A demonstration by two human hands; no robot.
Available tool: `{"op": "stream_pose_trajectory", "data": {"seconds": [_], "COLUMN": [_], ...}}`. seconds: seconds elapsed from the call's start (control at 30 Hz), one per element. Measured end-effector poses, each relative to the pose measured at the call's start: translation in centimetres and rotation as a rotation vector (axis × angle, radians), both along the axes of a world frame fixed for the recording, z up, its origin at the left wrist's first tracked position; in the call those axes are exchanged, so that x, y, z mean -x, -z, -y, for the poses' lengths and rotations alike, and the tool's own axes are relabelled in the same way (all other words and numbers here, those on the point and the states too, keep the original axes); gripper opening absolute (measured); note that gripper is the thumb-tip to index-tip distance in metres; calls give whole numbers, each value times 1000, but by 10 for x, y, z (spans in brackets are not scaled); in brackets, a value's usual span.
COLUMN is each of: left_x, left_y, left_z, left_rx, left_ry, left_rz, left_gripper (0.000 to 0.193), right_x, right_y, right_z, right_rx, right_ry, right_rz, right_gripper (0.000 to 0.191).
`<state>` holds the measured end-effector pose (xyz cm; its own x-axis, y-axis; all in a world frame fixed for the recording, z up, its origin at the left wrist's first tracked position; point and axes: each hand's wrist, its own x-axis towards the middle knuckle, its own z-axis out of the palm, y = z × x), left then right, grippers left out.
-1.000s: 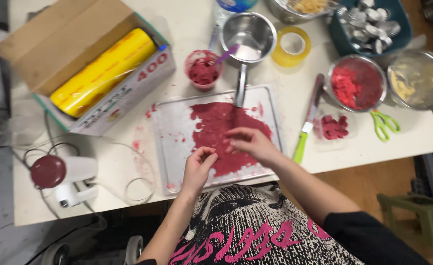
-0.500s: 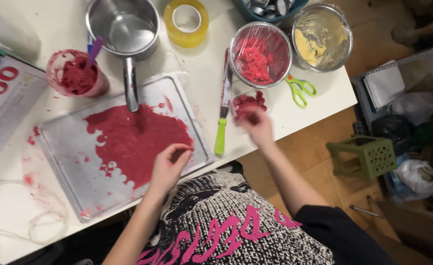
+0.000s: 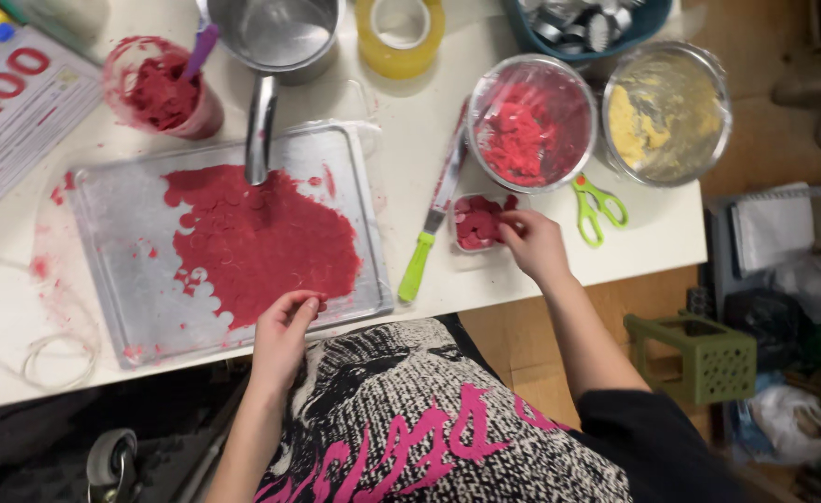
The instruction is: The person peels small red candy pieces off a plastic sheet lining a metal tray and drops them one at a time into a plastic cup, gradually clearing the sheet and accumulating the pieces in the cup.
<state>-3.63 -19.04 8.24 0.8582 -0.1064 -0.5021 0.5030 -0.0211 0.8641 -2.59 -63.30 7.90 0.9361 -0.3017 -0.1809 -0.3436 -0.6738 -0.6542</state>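
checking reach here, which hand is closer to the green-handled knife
Right. The right hand is just right of the green-handled knife, at the small pile of red pieces. The left hand is farther, at the tray's near edge.

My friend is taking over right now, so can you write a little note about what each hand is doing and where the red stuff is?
Left hand: open, fingertips on the near edge of the red dough sheet, which lies on the clear tray.
Right hand: fingers at the small pile of red cut-outs beside the green-handled knife; I cannot tell if it grips one.
Done: round holes are cut along the sheet's near and left edges; more red pieces sit in the covered bowl.
Left: most of the sheet is uncut.
Nearby: green scissors, bowl of yellow mix.
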Motion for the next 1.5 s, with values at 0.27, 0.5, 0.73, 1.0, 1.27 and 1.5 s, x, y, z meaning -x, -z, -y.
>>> {"op": "stream_pose_trajectory", "data": {"seconds": [0.27,0.5,0.73,1.0,1.27,1.5], "left_x": [-46,-146,-248,-304,-322,-328], "left_y": [37,30,36,38,58,61], "left_z": [-132,-237,-228,-215,-213,-207], "left_rx": [-638,-821,-922,-1035,-552,-209], "left_ry": [-210,-186,212,687,751,840], "left_rz": [295,457,734,724,467,-108], "left_gripper": [32,41,45,49,23,32], "right_x": [-4,-23,-56,-67,-92,-138], "right_y": [2,-5,-23,-31,23,50], "right_z": [-85,-198,-313,-390,-422,-457], "right_rx": [-417,-374,-325,-330,-706,-1254], "right_ry": [-18,-211,-177,-64,117,474], "right_rz": [76,-35,-27,9,-66,-194], "right_gripper": [24,22,22,21,23,32]}}
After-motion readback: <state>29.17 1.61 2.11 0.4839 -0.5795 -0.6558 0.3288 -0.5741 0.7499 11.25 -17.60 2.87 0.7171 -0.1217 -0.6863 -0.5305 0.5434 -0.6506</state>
